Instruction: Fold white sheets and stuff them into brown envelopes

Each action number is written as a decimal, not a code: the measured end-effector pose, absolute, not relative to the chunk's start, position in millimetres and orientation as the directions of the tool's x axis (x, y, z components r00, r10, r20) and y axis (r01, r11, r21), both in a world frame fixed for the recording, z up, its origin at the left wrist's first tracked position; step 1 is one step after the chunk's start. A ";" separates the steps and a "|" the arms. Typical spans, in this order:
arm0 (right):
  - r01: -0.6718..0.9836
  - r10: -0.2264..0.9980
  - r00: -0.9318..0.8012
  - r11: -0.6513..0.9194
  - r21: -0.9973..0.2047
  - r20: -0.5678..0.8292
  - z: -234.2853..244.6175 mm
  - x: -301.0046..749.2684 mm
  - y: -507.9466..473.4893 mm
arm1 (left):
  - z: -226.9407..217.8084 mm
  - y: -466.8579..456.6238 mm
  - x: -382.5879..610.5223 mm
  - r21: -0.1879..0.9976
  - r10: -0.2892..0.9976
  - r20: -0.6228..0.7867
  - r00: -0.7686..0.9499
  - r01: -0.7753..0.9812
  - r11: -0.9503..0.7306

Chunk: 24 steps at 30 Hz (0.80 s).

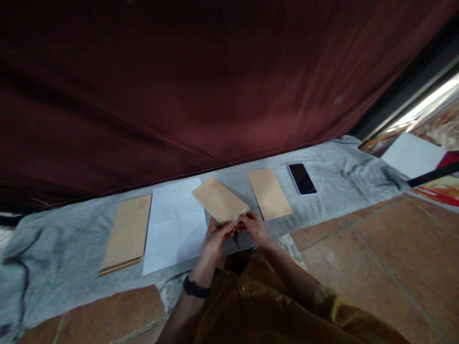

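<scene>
A brown paper envelope (219,198) is held up at a slant in front of me. My left hand (217,234) grips its near edge, fingers partly hidden beneath it. My right hand (252,225) pinches the near right corner, where a thin white strip shows along the edge. Left of the held envelope lie white paper sheets (175,227), and beyond them a stack of brown envelopes (127,231). A single brown envelope (270,194) lies flat to the right of my hands.
A phone (302,179) with a dark screen lies to the right on the grey cloth (340,184). Behind the cloth hangs a dark red curtain (215,95). Brown floor tiles (376,253) are in front, and a white sheet (414,155) is at the far right.
</scene>
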State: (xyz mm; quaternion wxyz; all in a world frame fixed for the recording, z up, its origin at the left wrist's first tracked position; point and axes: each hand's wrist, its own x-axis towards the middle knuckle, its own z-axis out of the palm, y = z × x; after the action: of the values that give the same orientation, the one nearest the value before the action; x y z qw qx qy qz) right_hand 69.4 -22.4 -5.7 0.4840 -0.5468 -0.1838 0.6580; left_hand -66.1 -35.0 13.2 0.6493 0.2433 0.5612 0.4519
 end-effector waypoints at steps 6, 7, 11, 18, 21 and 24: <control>-0.399 0.831 0.061 -0.487 -0.777 -0.552 -5.7 67.9 -21.6 | 7.6 -38.3 -60.7 0.817 0.860 -0.507 -0.065 -0.354 0.455; -0.394 0.832 0.064 -0.487 -0.780 -0.552 -5.9 68.0 -21.4 | 6.9 -37.7 -61.1 0.819 0.860 -0.506 -0.064 -0.349 0.456; -0.379 0.836 0.071 -0.482 -0.790 -0.544 -7.4 67.3 -21.2 | 5.5 -35.7 -63.7 0.837 0.867 -0.495 -0.065 -0.303 0.455; -0.384 0.848 0.047 -0.473 -0.793 -0.529 -7.2 72.3 -25.7 | 4.6 -34.9 -68.4 0.869 0.883 -0.462 -0.088 -0.242 0.431; -0.387 0.854 0.062 -0.457 -0.801 -0.517 -8.1 81.8 -27.1 | 6.1 -34.3 -73.3 0.863 0.875 -0.478 -0.075 -0.229 0.451; -0.362 0.861 0.087 -0.441 -0.821 -0.501 -11.4 90.2 -26.8 | 10.0 -32.2 -78.1 0.855 0.873 -0.487 -0.011 -0.212 0.474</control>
State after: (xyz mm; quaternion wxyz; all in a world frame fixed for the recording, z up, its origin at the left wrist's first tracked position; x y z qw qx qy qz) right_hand 90.2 -26.8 -11.4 0.4792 -0.5601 -0.2229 0.6379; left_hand -78.1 -32.2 10.0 0.6408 0.2896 0.5712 0.4233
